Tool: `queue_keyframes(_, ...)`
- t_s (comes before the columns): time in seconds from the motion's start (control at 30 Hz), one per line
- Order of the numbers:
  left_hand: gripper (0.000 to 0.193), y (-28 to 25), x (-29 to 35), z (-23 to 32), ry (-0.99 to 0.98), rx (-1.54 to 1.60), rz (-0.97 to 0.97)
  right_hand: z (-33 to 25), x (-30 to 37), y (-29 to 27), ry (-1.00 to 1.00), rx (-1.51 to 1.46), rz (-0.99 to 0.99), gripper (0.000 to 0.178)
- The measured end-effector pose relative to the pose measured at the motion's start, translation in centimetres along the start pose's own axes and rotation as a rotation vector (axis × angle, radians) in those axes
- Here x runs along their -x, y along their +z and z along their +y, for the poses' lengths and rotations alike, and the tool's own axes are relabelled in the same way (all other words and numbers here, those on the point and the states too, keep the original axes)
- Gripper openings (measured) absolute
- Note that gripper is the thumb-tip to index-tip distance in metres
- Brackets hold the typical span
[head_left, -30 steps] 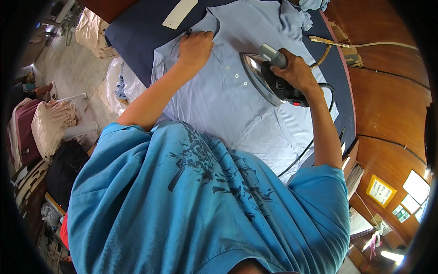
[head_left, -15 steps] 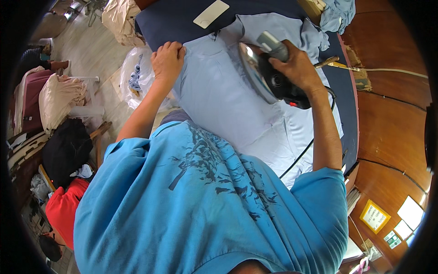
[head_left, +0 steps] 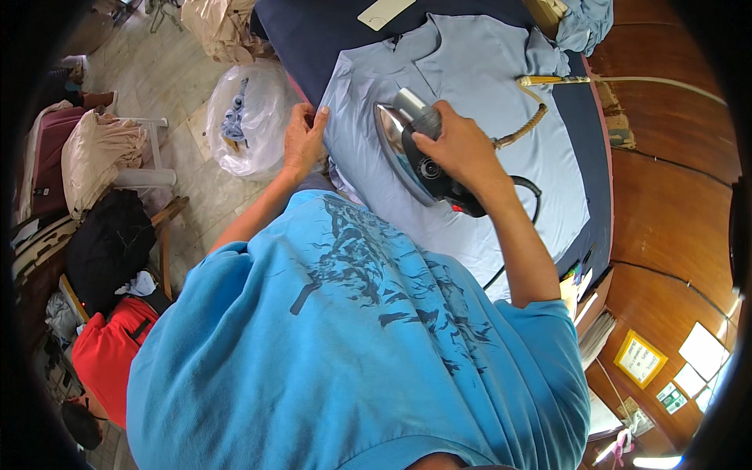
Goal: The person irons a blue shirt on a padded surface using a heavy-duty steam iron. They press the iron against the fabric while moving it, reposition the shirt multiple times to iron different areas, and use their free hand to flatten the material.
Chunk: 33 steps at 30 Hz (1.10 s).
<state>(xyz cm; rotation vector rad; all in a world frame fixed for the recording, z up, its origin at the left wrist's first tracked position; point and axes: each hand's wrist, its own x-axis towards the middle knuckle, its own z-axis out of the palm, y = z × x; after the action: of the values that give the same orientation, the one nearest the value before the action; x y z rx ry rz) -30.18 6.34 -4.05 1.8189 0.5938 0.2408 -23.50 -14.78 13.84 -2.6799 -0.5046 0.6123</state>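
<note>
Pressing work seen from above. The shirt, pale blue, lies spread on the navy-covered table, its lower part running toward the wearer's body. The right hand closes its fingers around the grey handle of the iron, which stands over the left part of the shirt, its bright tip pointing up and to the left; whether the whole soleplate touches the cloth cannot be told. A black cord loops behind the right forearm, and a tan wrapped hose runs over the shirt to the right of the iron. The left hand is at the left edge of the shirt, fingers partly bent and thumb set apart, pointing up beside the cloth; whether it pinches the edge cannot be told.

Surroundings: a white card lies on the table beyond the shirt, and a crumpled blue cloth sits at the far right corner. To the left, a clear plastic bag holding blue-grey fabric stands on the floor, near a white stool with a beige cloth beside it. At lower left is a person in red; at right, a wooden wall bears a yellow-framed notice.
</note>
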Motion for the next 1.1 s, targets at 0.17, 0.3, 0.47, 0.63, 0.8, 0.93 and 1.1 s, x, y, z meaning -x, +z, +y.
queue_keyframes(0.17, 0.039, -0.3, -1.2, -0.6, 0.030, -0.109, -0.158, -0.4, -0.3, 1.0, 0.076, -0.060, 0.095, 0.053)
queue_keyframes(0.3, 0.033, -1.3, -1.7, -1.6, 0.171, -0.119, -0.160, -0.6, 1.7, 0.2, 0.076, -0.075, 0.058, 0.048)
queue_keyframes(0.47, 0.034, -0.5, -2.0, -1.1, 0.199, 0.014, -0.172, 4.7, 9.7, -2.4, 0.251, -0.162, 0.131, 0.048)
queue_keyframes(0.63, 0.032, -0.1, -3.0, -3.3, 0.199, 0.003, -0.122, 13.9, 22.1, -3.0, 0.652, -0.262, 0.362, 0.061)
queue_keyframes(0.8, 0.027, -0.1, -3.3, -2.8, 0.196, -0.143, -0.049, 27.9, 34.4, -2.6, 0.978, 0.013, 0.494, 0.058)
queue_keyframes(0.93, 0.029, -0.3, -4.2, -3.2, 0.207, -0.217, -0.001, 37.7, 41.1, -2.1, 1.110, 0.106, 0.534, 0.061)
queue_keyframes(1.1, 0.035, 0.4, -4.8, -2.8, 0.311, -0.295, 0.134, 46.4, 47.0, 0.1, 1.260, 0.100, 0.771, 0.062)
